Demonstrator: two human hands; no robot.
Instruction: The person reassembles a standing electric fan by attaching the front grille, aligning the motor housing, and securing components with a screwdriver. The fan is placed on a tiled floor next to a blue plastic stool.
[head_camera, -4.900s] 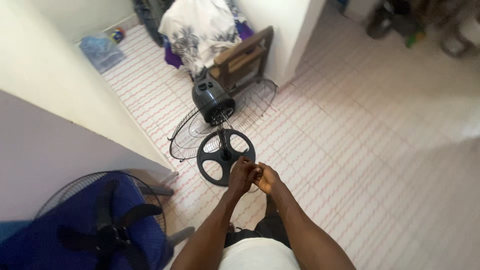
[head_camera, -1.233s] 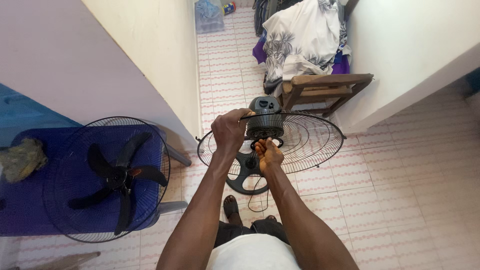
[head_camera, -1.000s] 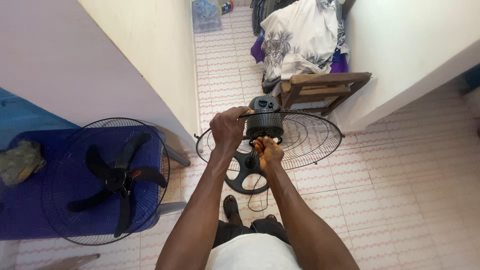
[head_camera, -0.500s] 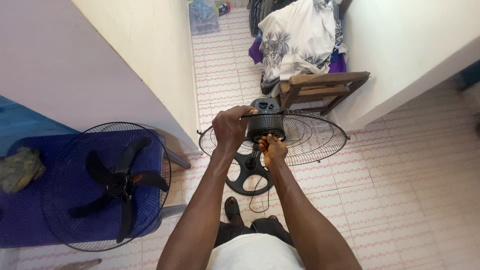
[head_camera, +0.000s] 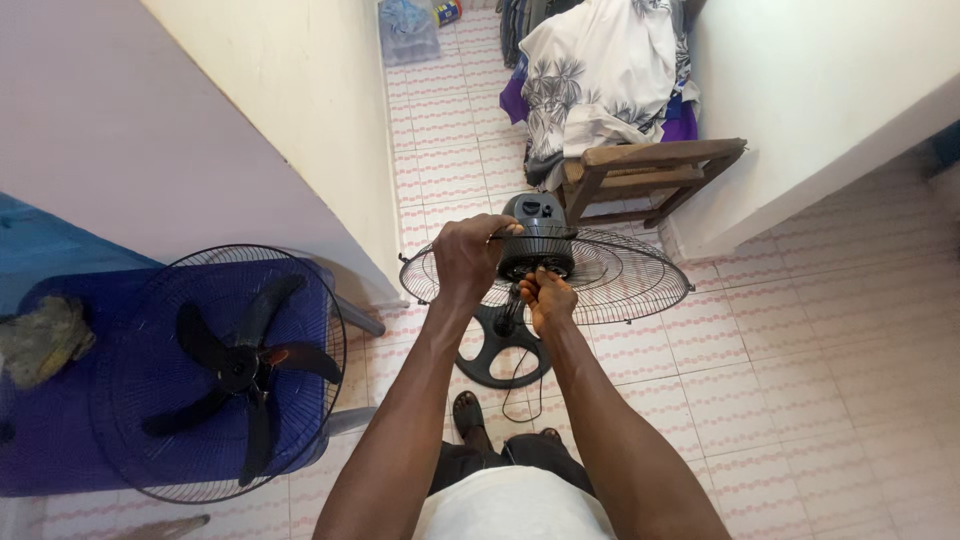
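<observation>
The fan motor housing (head_camera: 537, 238) stands straight ahead of the person, above the round black base (head_camera: 503, 345) on the tiled floor (head_camera: 800, 330), with the rear wire guard (head_camera: 620, 280) spread flat around it. The fan's upright axis runs from the base up through the housing, so both hands meet it from the near side.

The left hand (head_camera: 465, 258) is closed over the guard's rim wires at the housing's left side, touching the housing. The right hand (head_camera: 548, 298) sits lower and nearer the body, just below the housing's front face, its fingers curled around something small and orange (too small to identify). The right hand is the nearer of the two to the motor's centre; the left steadies from the side.

Well apart to the left, a front guard with blade (head_camera: 235, 365) rests on a blue chair (head_camera: 60, 440). Beyond the fan stands a wooden chair (head_camera: 650, 170) heaped with cloth (head_camera: 600, 70).
</observation>
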